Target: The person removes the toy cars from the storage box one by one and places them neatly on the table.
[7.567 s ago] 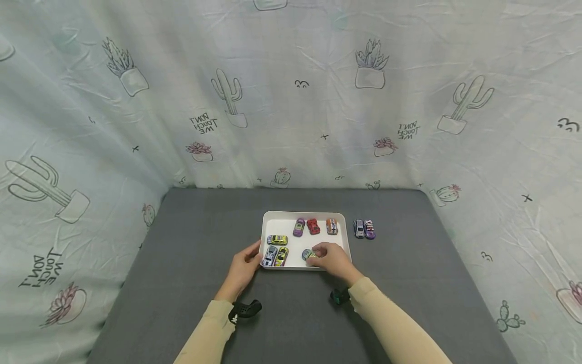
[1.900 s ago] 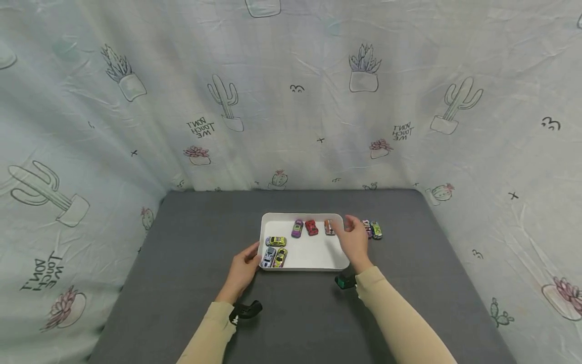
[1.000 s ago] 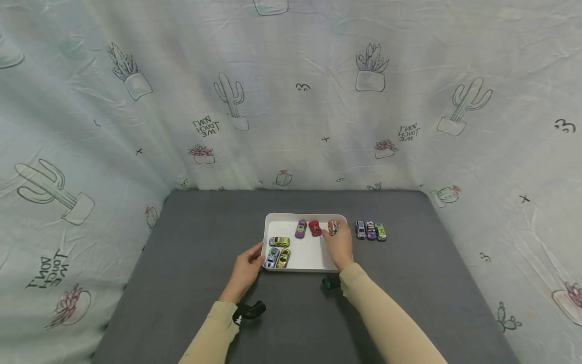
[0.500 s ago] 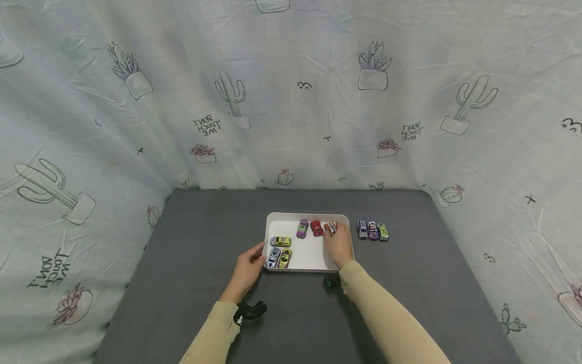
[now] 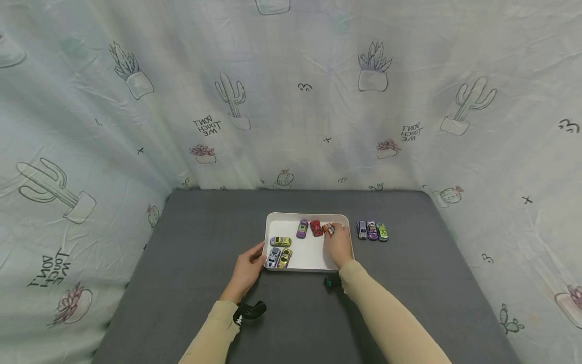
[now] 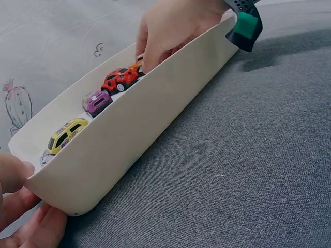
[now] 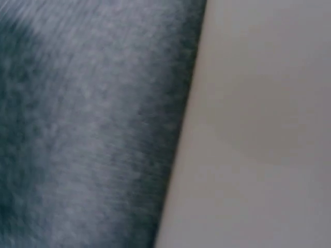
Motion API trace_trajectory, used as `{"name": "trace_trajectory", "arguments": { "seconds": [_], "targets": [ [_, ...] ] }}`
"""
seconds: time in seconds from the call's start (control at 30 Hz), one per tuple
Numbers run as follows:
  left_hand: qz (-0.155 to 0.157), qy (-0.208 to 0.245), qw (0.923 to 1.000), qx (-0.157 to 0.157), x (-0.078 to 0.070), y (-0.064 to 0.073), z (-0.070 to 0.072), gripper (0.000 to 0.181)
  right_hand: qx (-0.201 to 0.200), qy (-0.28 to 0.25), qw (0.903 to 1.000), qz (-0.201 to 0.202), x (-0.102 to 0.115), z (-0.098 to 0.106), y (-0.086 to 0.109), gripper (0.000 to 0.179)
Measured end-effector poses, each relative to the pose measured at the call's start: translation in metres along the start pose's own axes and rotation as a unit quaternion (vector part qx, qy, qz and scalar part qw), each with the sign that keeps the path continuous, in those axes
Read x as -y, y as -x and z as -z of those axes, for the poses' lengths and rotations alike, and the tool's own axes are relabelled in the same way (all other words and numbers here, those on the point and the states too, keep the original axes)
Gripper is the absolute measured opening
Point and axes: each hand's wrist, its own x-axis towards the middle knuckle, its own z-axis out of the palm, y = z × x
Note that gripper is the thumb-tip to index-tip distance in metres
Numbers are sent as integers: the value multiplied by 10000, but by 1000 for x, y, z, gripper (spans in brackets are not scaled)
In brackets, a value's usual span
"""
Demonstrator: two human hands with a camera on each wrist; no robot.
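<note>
A white tray (image 5: 313,270) holds several small toy cars. My left hand (image 5: 246,269) grips its near left corner; in the left wrist view the thumb is at the rim and the fingers (image 6: 44,227) lie against the outer wall. Inside the tray, my right hand (image 5: 338,246) pinches an orange toy car (image 5: 328,229), partly hidden by the fingers and turned askew. Just left of it is a red toy car (image 5: 316,228), then a purple one (image 5: 302,228). The right wrist view shows only blurred cloth and the tray's wall (image 7: 258,129).
At the tray's left end are a yellow car (image 5: 280,241), a light blue car (image 5: 273,257) and a yellow-black car (image 5: 284,258). Right of the tray, a silver car (image 5: 361,230), a purple-white car (image 5: 372,230) and a green car (image 5: 382,232) stand side by side on grey cloth (image 5: 291,323).
The green car has gone from the tray to the right end of the outside row. My right hand has come back, taken hold of the orange car and turned it. My left hand stays put.
</note>
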Motion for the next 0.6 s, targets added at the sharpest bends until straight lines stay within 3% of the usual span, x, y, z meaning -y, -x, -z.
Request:
{"name": "trace_trajectory", "arguments": {
  "seconds": [0.17, 0.43, 0.6],
  "targets": [
    [47, -4, 10000, 16, 0, 1, 1, 47, 40, -92, 9999, 24, 4, 8, 3, 42],
    [99, 40, 9999, 56, 2, 0, 2, 47, 13, 55, 9991, 410, 10, 35, 11, 48],
    [135, 74, 9999, 65, 1, 0, 1, 47, 3, -223, 9981, 579, 9, 50, 15, 46]
  ]
}}
